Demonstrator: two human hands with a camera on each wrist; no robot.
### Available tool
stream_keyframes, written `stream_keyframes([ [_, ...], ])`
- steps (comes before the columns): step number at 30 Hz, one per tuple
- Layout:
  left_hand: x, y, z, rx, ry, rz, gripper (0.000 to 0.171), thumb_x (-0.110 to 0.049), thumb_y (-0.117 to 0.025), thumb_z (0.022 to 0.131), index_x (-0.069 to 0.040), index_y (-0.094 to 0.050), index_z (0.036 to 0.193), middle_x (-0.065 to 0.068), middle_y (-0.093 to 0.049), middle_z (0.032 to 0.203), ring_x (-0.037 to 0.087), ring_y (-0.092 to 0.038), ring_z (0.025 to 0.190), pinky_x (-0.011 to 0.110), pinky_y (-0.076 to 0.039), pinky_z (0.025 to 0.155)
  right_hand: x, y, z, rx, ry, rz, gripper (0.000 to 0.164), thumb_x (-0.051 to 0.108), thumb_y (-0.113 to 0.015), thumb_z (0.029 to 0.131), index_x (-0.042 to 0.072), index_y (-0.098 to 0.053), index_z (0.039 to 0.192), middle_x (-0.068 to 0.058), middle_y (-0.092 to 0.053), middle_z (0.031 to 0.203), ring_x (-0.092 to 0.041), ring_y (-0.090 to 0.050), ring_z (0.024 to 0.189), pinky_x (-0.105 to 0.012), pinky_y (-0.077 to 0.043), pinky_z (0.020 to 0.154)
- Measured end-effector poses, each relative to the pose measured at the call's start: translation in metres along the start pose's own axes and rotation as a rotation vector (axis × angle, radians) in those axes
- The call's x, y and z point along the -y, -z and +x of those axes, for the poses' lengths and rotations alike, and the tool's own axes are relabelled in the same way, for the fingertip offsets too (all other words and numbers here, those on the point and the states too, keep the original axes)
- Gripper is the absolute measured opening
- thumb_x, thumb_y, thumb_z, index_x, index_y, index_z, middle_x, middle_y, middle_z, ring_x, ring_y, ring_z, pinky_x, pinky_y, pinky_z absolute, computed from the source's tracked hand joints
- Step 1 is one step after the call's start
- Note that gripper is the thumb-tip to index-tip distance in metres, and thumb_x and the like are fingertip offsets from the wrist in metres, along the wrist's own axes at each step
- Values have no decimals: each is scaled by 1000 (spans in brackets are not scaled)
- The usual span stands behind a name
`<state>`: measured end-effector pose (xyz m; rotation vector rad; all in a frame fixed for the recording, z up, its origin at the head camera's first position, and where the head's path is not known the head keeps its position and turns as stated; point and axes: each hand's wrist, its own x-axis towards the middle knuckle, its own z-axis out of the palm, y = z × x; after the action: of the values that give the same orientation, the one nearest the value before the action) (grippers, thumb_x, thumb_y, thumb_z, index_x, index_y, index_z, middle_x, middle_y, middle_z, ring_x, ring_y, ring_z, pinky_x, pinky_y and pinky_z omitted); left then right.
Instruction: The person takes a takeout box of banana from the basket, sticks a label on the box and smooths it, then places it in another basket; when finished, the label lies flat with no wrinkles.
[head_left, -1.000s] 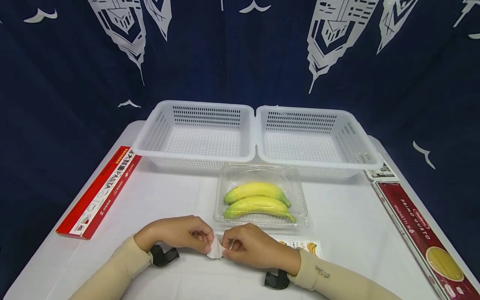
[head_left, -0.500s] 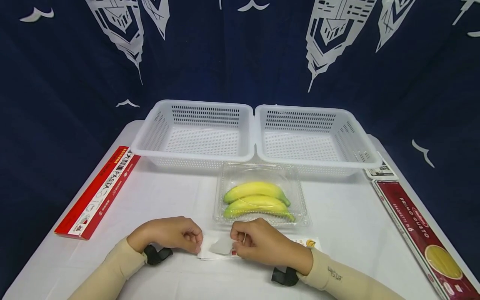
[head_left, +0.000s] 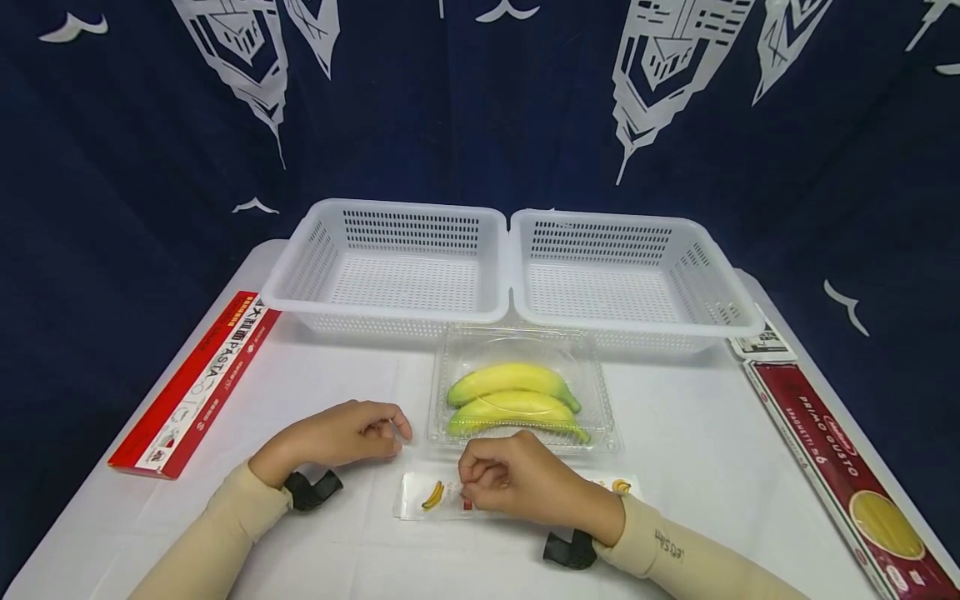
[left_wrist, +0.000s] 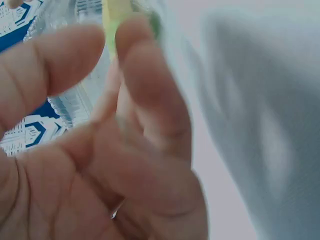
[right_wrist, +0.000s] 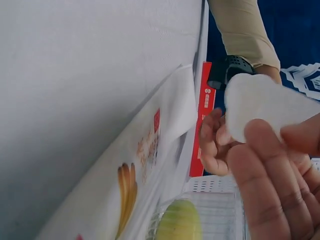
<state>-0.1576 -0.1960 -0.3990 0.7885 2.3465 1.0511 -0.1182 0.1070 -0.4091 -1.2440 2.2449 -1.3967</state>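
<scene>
My right hand (head_left: pixel 525 475) holds a small, thin white piece (right_wrist: pixel 255 102) between thumb and fingertips, most clearly seen in the right wrist view. Below that hand a flat white packet (head_left: pixel 411 500) printed with bananas lies on the table, partly hidden by the hand. My left hand (head_left: pixel 345 433) is off to the left with fingers loosely bent and nothing between thumb and forefinger (left_wrist: pixel 155 90). Just beyond both hands stands a clear plastic clamshell box (head_left: pixel 600 400), its lid down over two yellow-green bananas (head_left: pixel 513 385).
Two white perforated baskets (head_left: pixel 390 315) (head_left: pixel 637 327) stand side by side behind the clamshell. A red pasta box (head_left: pixel 198 383) lies along the left table edge. On the right edge lies a dark red spaghetti box (head_left: pixel 840 467), with a small printed card (head_left: pixel 765 343) behind it.
Both hands were together on the white piece; they have parted. The right hand has kept the piece and shifted slightly right, while the left has drawn left, then lifted away with its fingers loosened.
</scene>
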Motion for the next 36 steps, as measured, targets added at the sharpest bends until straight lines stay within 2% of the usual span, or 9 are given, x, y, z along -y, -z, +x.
stream_keyframes([
  [3,3,1,7,-85,13,16,19,-14,-69,101,-5,-72,118,-9,-67,90,6,-56,77,25,-49,75,1,2,0,-5,-19,70,22,-10,-82,86,5,-69,96,-2,-77,86,2,-72,80,-27,-65,72],
  [6,5,1,13,-177,44,6,24,-16,-67,102,-5,-71,123,-5,-72,101,11,-63,91,30,-52,85,1,3,0,-6,-44,118,25,-1,-90,86,5,-69,98,-2,-77,87,-2,-75,82,-29,-66,75],
  [10,6,1,22,-293,73,-40,35,-22,-65,107,-3,-66,137,7,-72,119,23,-65,107,41,-54,92,0,6,-1,-18,-29,96,33,8,-96,81,7,-70,99,0,-76,90,-2,-73,85,-29,-66,77],
  [14,8,0,33,-390,49,-91,46,-23,-62,111,-1,-54,151,21,-63,142,38,-64,124,54,-54,104,0,6,0,-62,2,98,25,5,-92,84,6,-71,96,0,-74,87,-1,-70,81,-29,-65,71],
  [17,8,0,40,-431,5,-153,52,-20,-62,111,-3,-45,158,27,-55,153,44,-59,133,61,-49,112,1,7,1,-114,-3,107,15,2,-86,91,6,-71,93,0,-74,84,-1,-68,77,-27,-63,67],
  [21,7,0,49,-439,-50,-217,58,-18,-61,111,-7,-38,163,29,-46,159,49,-54,139,65,-45,115,2,9,3,-165,-34,142,12,-4,-80,94,2,-70,95,-4,-74,85,-1,-67,77,-24,-62,68],
  [25,5,-2,57,-410,-72,-265,62,-18,-60,111,-10,-32,166,31,-40,163,53,-49,143,69,-42,116,5,12,4,-188,-82,229,15,-9,-77,93,-4,-68,104,-12,-74,94,-4,-71,75,-25,-64,70],
  [33,-2,-6,66,-328,-84,-333,80,-17,-71,103,-18,-27,170,32,-28,169,59,-38,150,70,-41,117,13,19,7,-186,-151,358,36,-15,-68,87,-13,-58,121,-7,-57,100,-5,-66,70,-17,-56,65],
  [36,-4,-7,68,-316,-92,-350,85,-17,-74,100,-18,-27,170,33,-26,170,61,-36,150,70,-41,117,14,23,7,-186,-164,401,37,-15,-65,86,-18,-57,122,-6,-60,103,-5,-69,75,-17,-57,68],
])
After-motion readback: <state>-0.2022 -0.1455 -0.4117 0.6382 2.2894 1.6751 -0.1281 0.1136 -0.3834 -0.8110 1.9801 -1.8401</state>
